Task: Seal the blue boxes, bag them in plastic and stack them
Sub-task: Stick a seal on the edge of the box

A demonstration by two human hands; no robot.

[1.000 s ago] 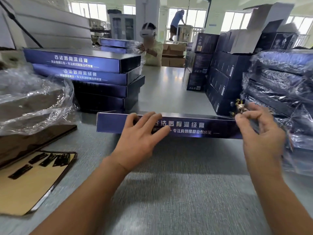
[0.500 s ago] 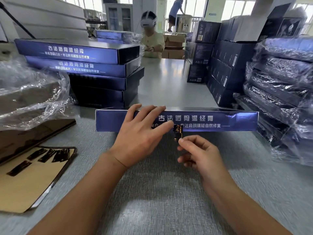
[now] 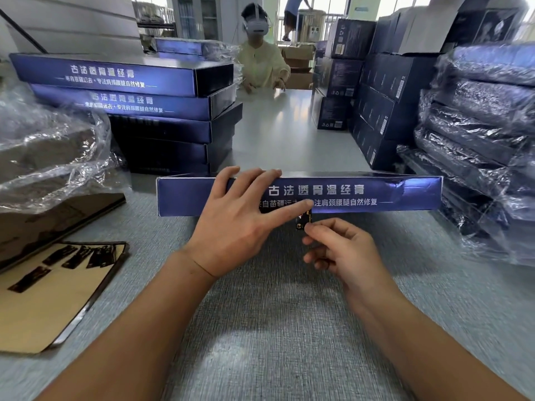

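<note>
Cardboard backing sheet with a few dark seal stickers lies at the near left of the bench, beside loose plastic bags heaped over brown cartons. Behind them rises a stack of unbagged blue boxes, by the look of it waiting their turn. At centre, one blue box lies along the bench edge-on to the camera; the left hand lies flat over it, fingers spread and closed on nothing, index finger pressing the front face. Just right of it, the right hand has its grip pinched on a small dark sticker at the box's lower front edge, so sealing of this box seems under way. Bagging and stacking are left for it. At far right, a pile of bagged boxes shows finished work.
</note>
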